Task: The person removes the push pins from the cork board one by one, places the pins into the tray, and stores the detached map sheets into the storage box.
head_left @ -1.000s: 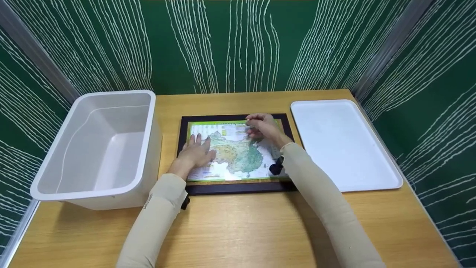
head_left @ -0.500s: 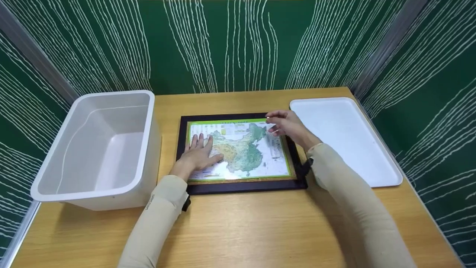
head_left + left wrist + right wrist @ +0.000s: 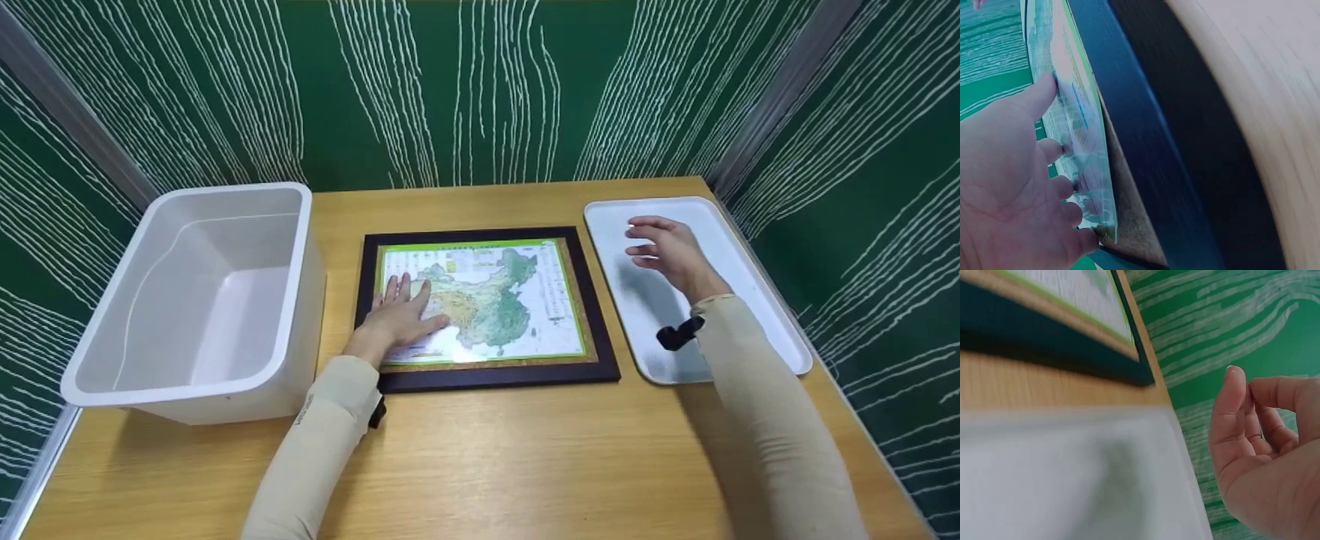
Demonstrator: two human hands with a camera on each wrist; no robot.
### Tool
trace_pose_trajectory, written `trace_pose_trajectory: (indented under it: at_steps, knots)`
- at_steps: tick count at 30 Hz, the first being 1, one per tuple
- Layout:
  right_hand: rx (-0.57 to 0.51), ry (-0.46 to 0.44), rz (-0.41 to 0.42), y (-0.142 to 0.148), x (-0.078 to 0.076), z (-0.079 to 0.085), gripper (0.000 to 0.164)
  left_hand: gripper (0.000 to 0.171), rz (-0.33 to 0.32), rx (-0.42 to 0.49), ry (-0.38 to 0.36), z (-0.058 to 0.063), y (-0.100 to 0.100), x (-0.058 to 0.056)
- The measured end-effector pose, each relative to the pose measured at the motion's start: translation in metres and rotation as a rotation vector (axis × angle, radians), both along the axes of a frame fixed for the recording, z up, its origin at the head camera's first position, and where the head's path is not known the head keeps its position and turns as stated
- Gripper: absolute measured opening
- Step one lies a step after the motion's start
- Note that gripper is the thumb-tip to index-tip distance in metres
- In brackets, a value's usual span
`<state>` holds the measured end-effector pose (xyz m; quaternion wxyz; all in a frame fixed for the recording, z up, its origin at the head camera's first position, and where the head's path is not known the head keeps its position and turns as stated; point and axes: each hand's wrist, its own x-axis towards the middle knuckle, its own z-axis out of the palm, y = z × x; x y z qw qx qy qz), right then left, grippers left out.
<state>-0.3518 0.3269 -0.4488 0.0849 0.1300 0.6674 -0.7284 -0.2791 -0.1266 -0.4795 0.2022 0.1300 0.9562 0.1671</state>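
A printed map (image 3: 487, 300) with a green border lies on a cork board (image 3: 525, 361) within a dark frame (image 3: 495, 377). My left hand (image 3: 394, 319) rests on the map's left part, its fingers spread. In the left wrist view, the fingertips (image 3: 1064, 185) touch the sheet and its edge lifts a little off the cork. My right hand (image 3: 671, 251) is above the white tray (image 3: 720, 330), fingers bent. In the right wrist view, thumb and index fingertips meet. Whether a tiny thing is between them cannot be made out.
A deep white bin (image 3: 296, 315) stands left of the frame, its near wall close to my left forearm. The wooden table (image 3: 480, 450) ends at a green wall (image 3: 510, 97) with white streaks behind, and walls on both sides.
My right hand has moved right, from above the map's upper right part, past the frame's edge, to over the tray. My left hand has stayed spread on the map.
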Motion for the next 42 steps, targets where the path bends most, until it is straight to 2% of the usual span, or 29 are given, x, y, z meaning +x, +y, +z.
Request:
trace_pose_trajectory:
  at_steps: [6,11,16,22,27,32,36,42]
  knots:
    - [-0.002,-0.073,-0.074,0.038,0.004,-0.007,0.02,0.084,0.006,-0.016,-0.008,0.002,0.003,0.002]
    - [-0.019,-0.092,-0.104,0.054,0.007,-0.017,0.027,0.085,0.006,-0.067,-0.047,0.008,0.006,0.001]
    - [-0.007,-0.139,-0.135,0.06,0.011,-0.02,0.038,0.085,0.006,-0.071,-0.073,0.012,0.007,0.0]
    - [0.011,-0.161,-0.12,0.061,0.013,-0.02,0.041,0.086,0.016,-0.064,-0.076,0.011,0.008,0.0]
    - [0.034,-0.15,-0.102,0.061,0.013,-0.031,0.044,0.087,0.021,-0.066,-0.086,0.01,0.007,0.0]
    - [0.085,-0.204,-0.108,0.062,0.011,-0.045,0.043,0.087,0.027,-0.057,-0.094,0.01,0.008,0.0]
    - [0.022,-0.215,-0.132,0.064,0.012,-0.054,0.038,0.087,0.028,-0.06,-0.105,0.01,0.009,0.0]
    - [-0.066,-0.137,-0.081,0.069,0.016,-0.057,0.044,0.086,0.043,-0.077,-0.105,0.011,0.009,-0.001]
